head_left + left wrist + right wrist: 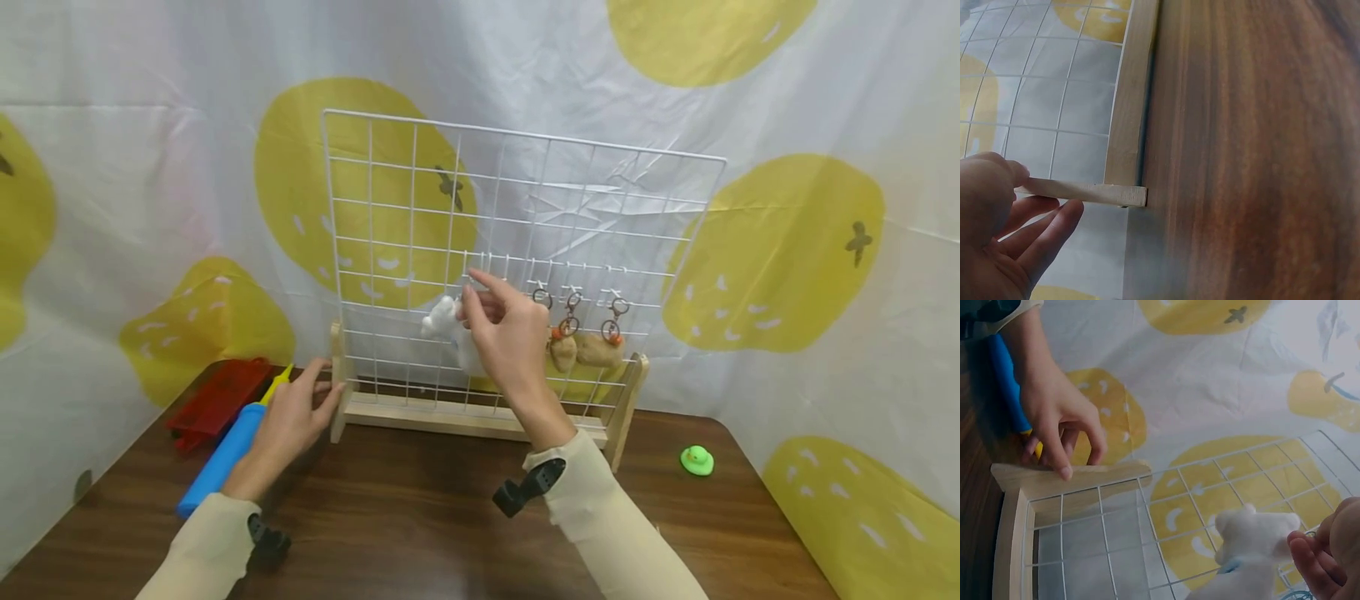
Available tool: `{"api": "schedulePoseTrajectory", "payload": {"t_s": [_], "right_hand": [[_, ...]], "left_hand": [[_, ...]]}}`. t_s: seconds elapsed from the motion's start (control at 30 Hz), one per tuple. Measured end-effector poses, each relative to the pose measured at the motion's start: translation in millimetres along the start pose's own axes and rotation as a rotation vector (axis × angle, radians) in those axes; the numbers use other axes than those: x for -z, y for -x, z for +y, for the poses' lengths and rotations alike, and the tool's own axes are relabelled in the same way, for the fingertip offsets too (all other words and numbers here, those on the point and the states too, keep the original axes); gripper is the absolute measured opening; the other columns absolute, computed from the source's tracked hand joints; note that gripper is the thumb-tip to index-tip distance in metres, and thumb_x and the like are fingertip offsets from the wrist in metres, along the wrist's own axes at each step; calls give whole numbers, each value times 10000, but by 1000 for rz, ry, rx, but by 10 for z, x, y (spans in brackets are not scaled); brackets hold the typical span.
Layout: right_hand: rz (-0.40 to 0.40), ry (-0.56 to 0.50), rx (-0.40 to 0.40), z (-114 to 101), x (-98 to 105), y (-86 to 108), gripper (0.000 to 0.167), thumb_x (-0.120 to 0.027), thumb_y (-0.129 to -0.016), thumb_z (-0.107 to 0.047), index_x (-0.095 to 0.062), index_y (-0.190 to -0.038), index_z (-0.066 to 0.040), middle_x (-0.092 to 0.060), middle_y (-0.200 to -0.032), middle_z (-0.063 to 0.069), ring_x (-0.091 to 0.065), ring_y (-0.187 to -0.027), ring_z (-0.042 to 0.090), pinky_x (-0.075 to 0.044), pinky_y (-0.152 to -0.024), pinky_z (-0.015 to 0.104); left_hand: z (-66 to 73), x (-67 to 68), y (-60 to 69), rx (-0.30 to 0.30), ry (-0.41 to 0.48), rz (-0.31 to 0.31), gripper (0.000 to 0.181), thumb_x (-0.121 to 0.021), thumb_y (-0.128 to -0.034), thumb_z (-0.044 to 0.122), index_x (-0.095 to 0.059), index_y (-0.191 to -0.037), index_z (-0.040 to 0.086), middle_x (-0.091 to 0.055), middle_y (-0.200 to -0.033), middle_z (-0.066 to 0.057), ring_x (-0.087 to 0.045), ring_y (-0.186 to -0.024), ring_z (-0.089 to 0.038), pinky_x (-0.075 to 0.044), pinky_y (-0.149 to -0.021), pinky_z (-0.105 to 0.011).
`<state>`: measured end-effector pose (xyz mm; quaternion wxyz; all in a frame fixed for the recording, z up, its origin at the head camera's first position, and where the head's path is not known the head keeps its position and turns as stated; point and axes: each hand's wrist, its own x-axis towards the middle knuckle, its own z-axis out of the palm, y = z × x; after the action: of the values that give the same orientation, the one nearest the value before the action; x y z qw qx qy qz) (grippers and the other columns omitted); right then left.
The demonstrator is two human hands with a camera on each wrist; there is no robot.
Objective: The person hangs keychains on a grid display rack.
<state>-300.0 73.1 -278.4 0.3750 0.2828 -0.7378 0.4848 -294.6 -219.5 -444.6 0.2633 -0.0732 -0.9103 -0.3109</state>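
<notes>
A white wire grid rack [525,134] stands upright in a wooden base [442,417]. My left hand [292,417] holds the rack's left wooden side piece [1085,190] between thumb and fingers. In front of the grid, my right hand [510,333] pinches the small ring end of a white plush keychain [1250,537], which has a blue band at its neck. The ring is mostly hidden by the fingertips. Right of that hand, a tan plush keychain [600,350] and a smaller tan one [564,354] hang from white hooks by metal clasps.
On the table's left lie a blue pump [225,458] with a yellow nozzle and a translucent red item [225,396]. A green toy [697,460] sits right of the rack. Behind everything hangs a white curtain [187,192] with yellow fruit prints.
</notes>
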Motion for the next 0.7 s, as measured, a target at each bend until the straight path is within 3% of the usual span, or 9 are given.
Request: {"api": "schedulePoseTrajectory", "payload": {"t_s": [0.13, 0.4, 0.57, 0.7], "right_hand": [[-9, 4, 0, -1, -10, 21, 284, -718, -1025, -51, -750, -1300, 10, -826, -847, 181, -800, -637, 229, -630, -603, 204], [15, -45, 14, 22, 65, 130, 343, -734, -1006, -23, -734, -1348, -12, -828, -920, 223, -793, -605, 253, -623, -557, 225], [58, -96, 41, 22, 289, 359, 257, -728, -1013, -31, -758, -1266, 5, -834, -913, 183, -802, -662, 269, -636, -572, 253], [120, -92, 5, 6, 587, 536, 172, -746, -1022, -89, -784, -1175, -21, -829, -874, 138, -790, -690, 243, -618, -570, 229]], "left_hand": [[-3, 4, -6, -5, -5, 7, 429, -725, -1058, 212, -562, -1401, 14, -751, -1221, -339, -786, -1086, -463, -620, -907, -653], [34, -7, -7, 13, 2, -10, 427, -716, -1064, 216, -556, -1409, 22, -747, -1238, -334, -782, -1101, -465, -620, -912, -653], [56, -32, 7, 2, 9, -10, 434, -717, -1064, 224, -555, -1414, 24, -754, -1231, -324, -783, -1103, -459, -618, -918, -654], [53, -14, -1, -3, 20, 3, 426, -718, -1064, 221, -562, -1413, 33, -748, -1256, -322, -783, -1106, -454, -616, -919, -654]]}}
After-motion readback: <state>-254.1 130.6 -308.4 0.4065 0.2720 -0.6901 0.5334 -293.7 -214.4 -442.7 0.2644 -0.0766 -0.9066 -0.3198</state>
